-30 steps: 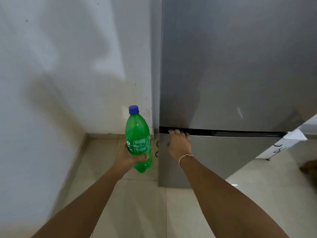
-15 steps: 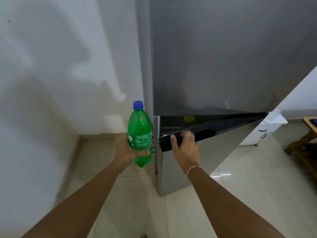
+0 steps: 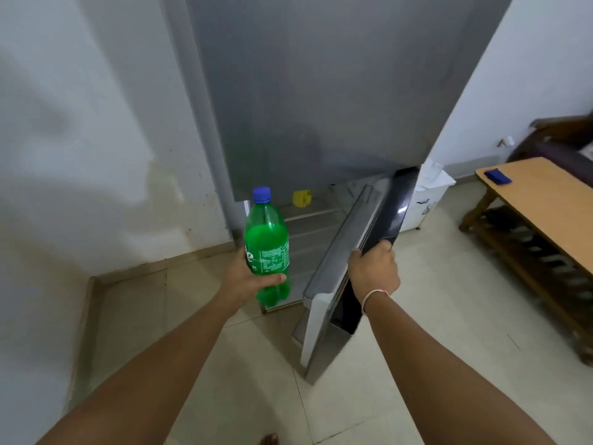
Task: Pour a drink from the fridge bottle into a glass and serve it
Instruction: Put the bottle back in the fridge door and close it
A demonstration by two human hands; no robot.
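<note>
While left hand [image 3: 245,277] grips bottle [image 3: 267,245] — open fridge door [image 3: 349,261] beside, table [image 3: 539,200] right.

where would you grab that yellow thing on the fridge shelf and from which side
Judging from this view, take the yellow thing across its left and right sides, reaching straight in from the front through the open lower door. It sits alone near the shelf's front with free space either side. The right hand grips the door edge and the left hand holds the green bottle, so one must free up first.
</note>
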